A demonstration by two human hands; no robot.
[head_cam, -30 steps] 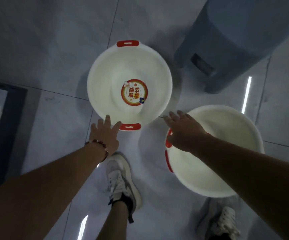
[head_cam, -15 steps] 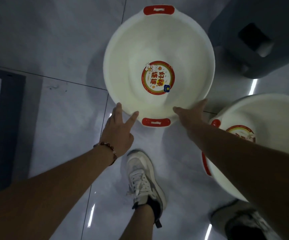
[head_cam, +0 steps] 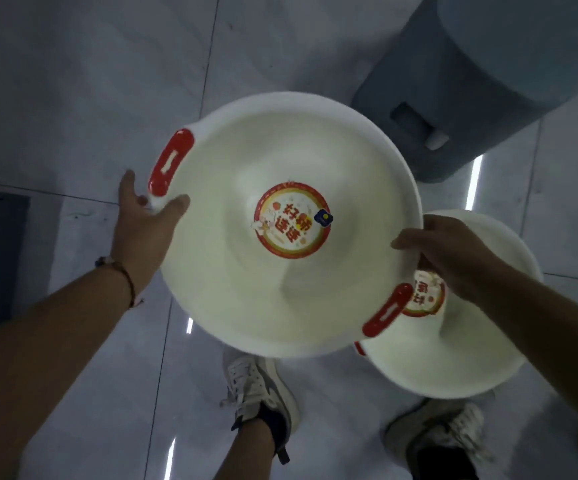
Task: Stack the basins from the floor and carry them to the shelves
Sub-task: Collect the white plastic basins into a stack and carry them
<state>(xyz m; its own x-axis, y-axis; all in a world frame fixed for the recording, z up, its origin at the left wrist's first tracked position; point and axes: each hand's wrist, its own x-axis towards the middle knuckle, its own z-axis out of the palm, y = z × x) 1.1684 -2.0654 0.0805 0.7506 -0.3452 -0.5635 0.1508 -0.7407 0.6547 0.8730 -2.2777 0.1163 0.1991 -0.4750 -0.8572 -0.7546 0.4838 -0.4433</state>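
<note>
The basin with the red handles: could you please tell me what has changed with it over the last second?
Both hands took hold of the basin, left hand and right hand at opposite rims, lifted it and swung it right, over the second basin. That one stays on the floor, the grey bin behind.

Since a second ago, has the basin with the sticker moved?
Yes. The held basin has come up off the floor and swung right, now overlapping the second basin near the grey bin.

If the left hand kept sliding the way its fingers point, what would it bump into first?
Nothing close, it seems. The left hand grips the rim of the lifted basin beside its red handle, fingers pointing up the picture. Beyond them only bare floor tiles show, though depth is hard to judge.
</note>
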